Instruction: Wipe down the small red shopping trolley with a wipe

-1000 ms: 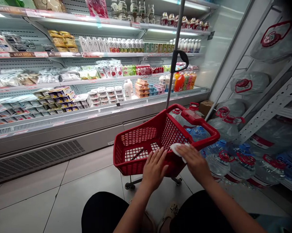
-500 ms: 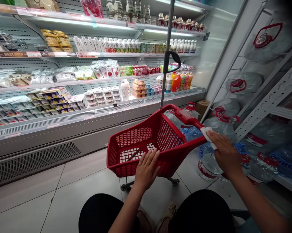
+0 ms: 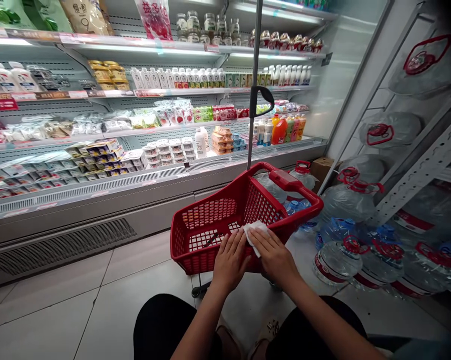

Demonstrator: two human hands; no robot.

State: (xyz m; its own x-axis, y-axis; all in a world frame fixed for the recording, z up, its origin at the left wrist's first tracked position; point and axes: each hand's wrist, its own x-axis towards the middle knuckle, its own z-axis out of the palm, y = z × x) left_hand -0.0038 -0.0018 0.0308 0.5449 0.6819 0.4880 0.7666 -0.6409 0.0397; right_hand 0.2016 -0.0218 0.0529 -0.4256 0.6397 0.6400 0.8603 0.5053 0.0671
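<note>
Nearby, jugs (image 3: 338,262) crowd the red cart (image 3: 244,192); right fingers (image 3: 265,240) clamp white cloth (image 3: 254,228), left fingers (image 3: 231,243) slightly apart.

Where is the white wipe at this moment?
In the head view, just right of centre, the white wipe is under the right hand at the near rim of the red shopping cart, beside the left hand.

pale floor tiles (image 3: 52,320) bear the red cart (image 3: 242,195) and, it seems, several large water bottles (image 3: 334,260) at right.
</note>
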